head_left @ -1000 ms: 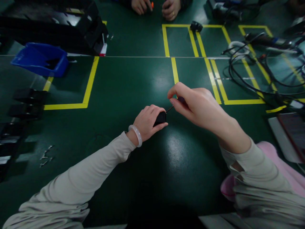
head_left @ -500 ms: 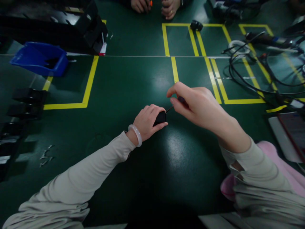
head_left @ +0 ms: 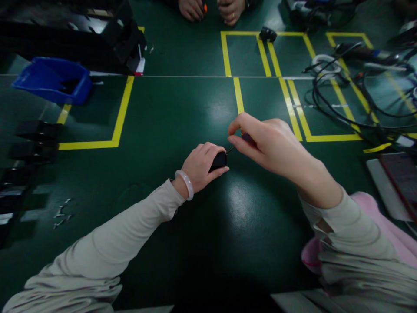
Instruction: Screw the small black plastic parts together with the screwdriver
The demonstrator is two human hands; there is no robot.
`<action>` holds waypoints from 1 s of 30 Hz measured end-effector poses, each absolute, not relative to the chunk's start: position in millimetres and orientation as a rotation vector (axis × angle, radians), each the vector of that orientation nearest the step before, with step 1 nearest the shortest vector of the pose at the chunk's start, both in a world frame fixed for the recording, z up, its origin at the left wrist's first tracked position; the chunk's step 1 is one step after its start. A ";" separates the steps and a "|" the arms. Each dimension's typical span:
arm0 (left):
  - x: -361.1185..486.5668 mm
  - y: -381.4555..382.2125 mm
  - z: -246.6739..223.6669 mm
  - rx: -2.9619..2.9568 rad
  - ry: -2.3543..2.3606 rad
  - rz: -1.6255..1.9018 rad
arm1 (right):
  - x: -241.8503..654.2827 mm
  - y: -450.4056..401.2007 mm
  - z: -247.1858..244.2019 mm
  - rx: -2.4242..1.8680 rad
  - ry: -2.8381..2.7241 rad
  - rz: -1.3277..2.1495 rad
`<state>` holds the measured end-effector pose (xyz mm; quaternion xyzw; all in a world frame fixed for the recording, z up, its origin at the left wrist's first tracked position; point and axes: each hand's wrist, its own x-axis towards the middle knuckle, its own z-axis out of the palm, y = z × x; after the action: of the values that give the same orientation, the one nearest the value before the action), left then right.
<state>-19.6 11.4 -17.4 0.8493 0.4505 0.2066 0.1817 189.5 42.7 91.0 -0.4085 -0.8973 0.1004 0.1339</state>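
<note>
Near the middle of the green table, my left hand (head_left: 202, 166) is closed around a small black block (head_left: 219, 161), its thumb along the near side and fingers over the top. To the right of it, my right hand (head_left: 265, 141) holds a thin dark-shafted tool (head_left: 230, 150), which looks like a screwdriver. The shaft's tip meets the upper right edge of the block. Most of the tool's handle is hidden inside my right hand.
A blue bin (head_left: 54, 80) stands at the left, with black blocks (head_left: 35, 130) and small screws (head_left: 61, 213) nearer. Another person's hands (head_left: 231, 11) rest at the far edge. Cables (head_left: 329, 108) and a tablet-like device (head_left: 397, 178) lie right. Yellow tape marks the green table (head_left: 169, 113).
The fingertips of my right hand have shifted slightly on the tool. My left hand and the block look almost unchanged. The other person's hands have moved slightly.
</note>
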 end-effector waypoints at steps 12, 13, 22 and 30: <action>-19.8 11.2 -18.3 2.401 1.282 0.590 | 188.2 41.0 91.0 -1.199 -2.600 0.280; -19.9 11.3 -18.4 2.400 1.280 0.589 | 188.1 41.3 91.0 -1.208 -2.600 0.277; -19.4 11.5 -17.9 2.410 1.287 0.576 | 188.6 41.6 90.5 -1.189 -2.592 0.290; -20.0 11.5 -18.9 2.407 1.263 0.599 | 189.2 42.7 89.0 -1.165 -2.586 0.312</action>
<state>-20.0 11.5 -18.9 0.8508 0.4467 0.2117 0.1782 189.2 42.7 89.0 -0.4040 -0.8969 0.1083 0.1435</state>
